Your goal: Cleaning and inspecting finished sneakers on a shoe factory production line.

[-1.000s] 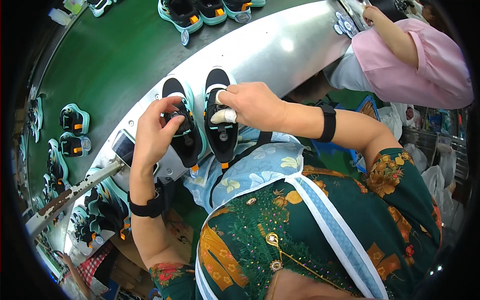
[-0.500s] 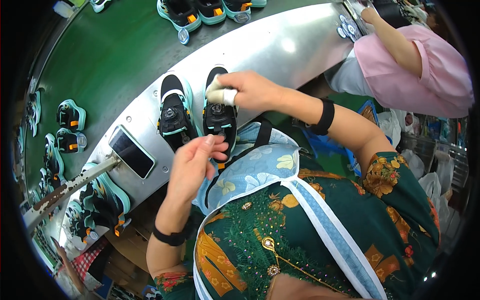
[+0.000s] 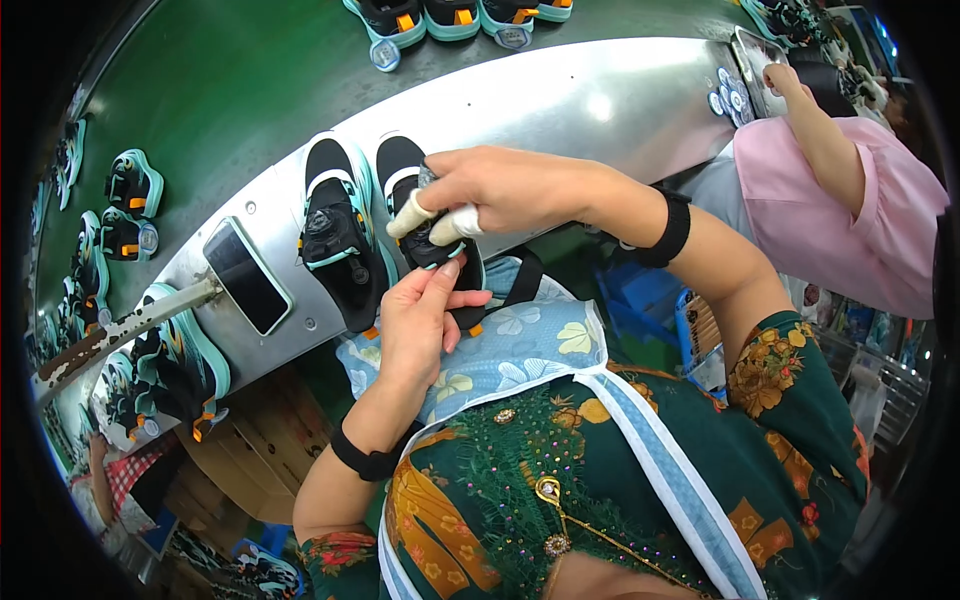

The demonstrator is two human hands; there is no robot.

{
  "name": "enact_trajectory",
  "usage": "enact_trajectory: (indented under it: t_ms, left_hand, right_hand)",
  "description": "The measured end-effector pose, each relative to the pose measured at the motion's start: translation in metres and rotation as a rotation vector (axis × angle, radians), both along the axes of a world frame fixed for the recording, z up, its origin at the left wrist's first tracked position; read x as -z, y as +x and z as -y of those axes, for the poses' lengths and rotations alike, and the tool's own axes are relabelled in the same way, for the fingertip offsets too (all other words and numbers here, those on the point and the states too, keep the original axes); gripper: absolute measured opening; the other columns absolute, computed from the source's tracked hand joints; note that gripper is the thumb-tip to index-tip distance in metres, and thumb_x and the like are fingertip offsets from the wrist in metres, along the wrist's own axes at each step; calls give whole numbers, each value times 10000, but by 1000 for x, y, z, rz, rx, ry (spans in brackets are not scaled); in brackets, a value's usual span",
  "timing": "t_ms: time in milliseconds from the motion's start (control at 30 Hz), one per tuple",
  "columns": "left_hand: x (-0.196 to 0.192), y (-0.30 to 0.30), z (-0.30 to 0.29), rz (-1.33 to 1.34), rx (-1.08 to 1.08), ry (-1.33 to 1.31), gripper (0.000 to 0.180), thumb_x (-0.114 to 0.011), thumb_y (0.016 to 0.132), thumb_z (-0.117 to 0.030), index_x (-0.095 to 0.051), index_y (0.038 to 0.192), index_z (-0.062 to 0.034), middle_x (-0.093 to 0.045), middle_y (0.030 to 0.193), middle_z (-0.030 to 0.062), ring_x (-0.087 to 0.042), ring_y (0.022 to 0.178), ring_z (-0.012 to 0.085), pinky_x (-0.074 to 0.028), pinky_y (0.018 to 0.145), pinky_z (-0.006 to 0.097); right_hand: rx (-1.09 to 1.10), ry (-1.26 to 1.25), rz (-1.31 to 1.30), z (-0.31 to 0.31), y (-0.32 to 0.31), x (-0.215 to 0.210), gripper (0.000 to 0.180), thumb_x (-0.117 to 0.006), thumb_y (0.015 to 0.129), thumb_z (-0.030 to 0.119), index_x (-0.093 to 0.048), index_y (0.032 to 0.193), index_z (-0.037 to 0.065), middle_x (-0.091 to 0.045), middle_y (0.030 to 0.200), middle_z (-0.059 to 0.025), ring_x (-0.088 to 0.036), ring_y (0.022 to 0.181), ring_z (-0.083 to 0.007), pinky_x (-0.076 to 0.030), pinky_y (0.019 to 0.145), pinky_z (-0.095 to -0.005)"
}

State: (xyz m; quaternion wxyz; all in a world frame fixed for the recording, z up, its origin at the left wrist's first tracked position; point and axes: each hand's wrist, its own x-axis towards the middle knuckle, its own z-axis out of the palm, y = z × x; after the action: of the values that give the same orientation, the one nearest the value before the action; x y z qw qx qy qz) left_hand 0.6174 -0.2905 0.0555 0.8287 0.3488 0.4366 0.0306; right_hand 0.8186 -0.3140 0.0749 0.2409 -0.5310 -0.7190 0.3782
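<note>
Two black sneakers with mint soles and orange heel loops stand side by side on the metal ledge before me. My right hand (image 3: 495,195) bends over the right sneaker (image 3: 402,160), its covered fingertips closed about the dark dial area on the upper. White or cream covers wrap those fingertips. At the mint-edged tongue, the thumb and finger of my left hand (image 3: 412,325) pinch the same sneaker. A small grey piece shows beside my right hand; I cannot tell what it is. The left sneaker (image 3: 350,260) has a round dial on its tongue, and neither hand touches it.
A phone (image 3: 248,275) lies left of the sneakers, near a worn metal bar (image 3: 130,335). More sneakers (image 3: 450,20) stand on the green surface (image 3: 250,80). A co-worker in pink (image 3: 830,200) sits at the right, near several round tags (image 3: 730,98).
My left hand has moved up to the right sneaker's tongue and pinches it. My right hand has closed over the dial area. The view has shifted slightly.
</note>
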Motion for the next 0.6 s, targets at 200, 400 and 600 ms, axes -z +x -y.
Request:
enact_trajectory:
  t_ms: [200,400,600]
  left_hand:
    - [-10,6,-3,-27,10,0,301,-524,965,-221,-581,1041,65,-651,1034,149,-683,839,187,-369,375,205]
    - [-7,0,0,47,-115,-101,290,-506,970,-252,-591,979,25,-662,965,142,-668,763,175,-387,422,215]
    - [-12,-3,3,-114,52,154,261,-501,974,-230,-616,872,-19,-698,789,121,-389,401,31,-304,382,189]
  right_hand:
    - [186,64,234,4,-22,-1,228,-670,797,186,-591,963,52,-594,772,-143,-609,733,-354,-472,641,-430]
    - [33,-203,-38,-12,0,-9,302,-673,800,141,-619,1075,26,-653,909,-184,-615,825,-378,-482,711,-397]
    - [347,-110,20,24,-24,9,293,-705,780,186,-610,1011,33,-649,893,-193,-621,818,-383,-501,689,-389]
